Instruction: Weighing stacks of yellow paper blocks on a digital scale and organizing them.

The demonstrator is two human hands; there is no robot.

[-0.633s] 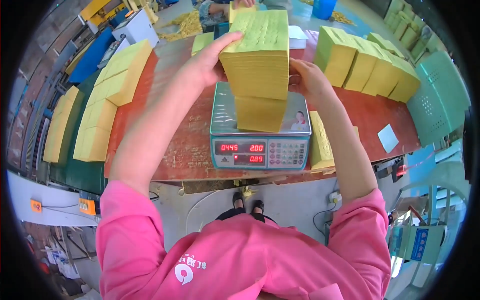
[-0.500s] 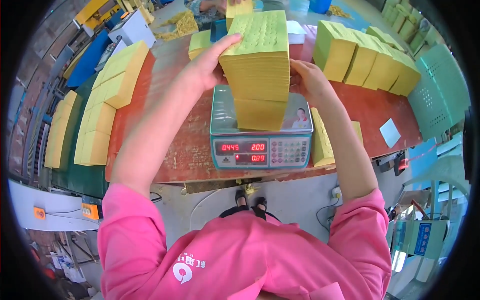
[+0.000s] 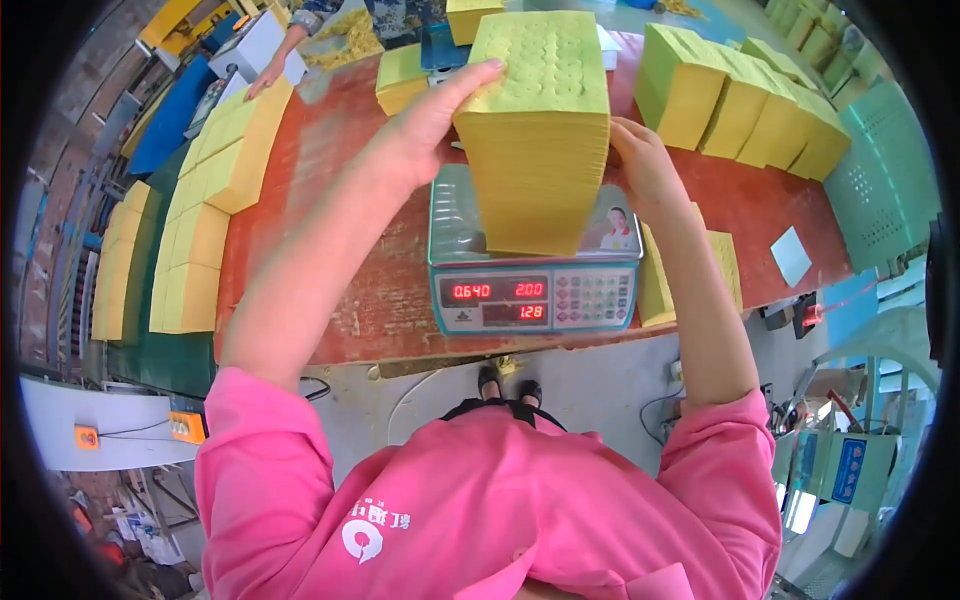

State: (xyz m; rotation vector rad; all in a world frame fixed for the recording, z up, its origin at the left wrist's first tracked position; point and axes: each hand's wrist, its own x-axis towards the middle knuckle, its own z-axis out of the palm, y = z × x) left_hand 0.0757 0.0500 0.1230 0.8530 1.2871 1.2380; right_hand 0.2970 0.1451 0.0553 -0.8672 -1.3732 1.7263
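A tall stack of yellow paper sheets [image 3: 535, 165], with rows of punched marks on its top, stands on a teal-framed weighing scale [image 3: 455, 225]. Closed around the stack's upper left is my left hand [image 3: 425, 130], its thumb lying over the top edge. On the opposite side my right hand [image 3: 645, 172] presses its fingers to the stack's right face, with some fingertips hidden. Red digits glow on the scale's front panel [image 3: 495, 302]. Right beside the scale, partly behind my right forearm, lies a shorter yellow paper stack [image 3: 655, 285].
Several yellow paper blocks [image 3: 685, 95] line the table's far right, near a green perforated plastic chair [image 3: 880, 190]. More blocks [image 3: 190, 245] stand along the left edge, where another person's hand [image 3: 265, 78] rests. A white card [image 3: 790, 257] lies on the red table [image 3: 370, 300].
The stack's upper part has come down, and the seam above its lower block no longer shows. The scale's digits have changed. Another person's hand has reached the left blocks.
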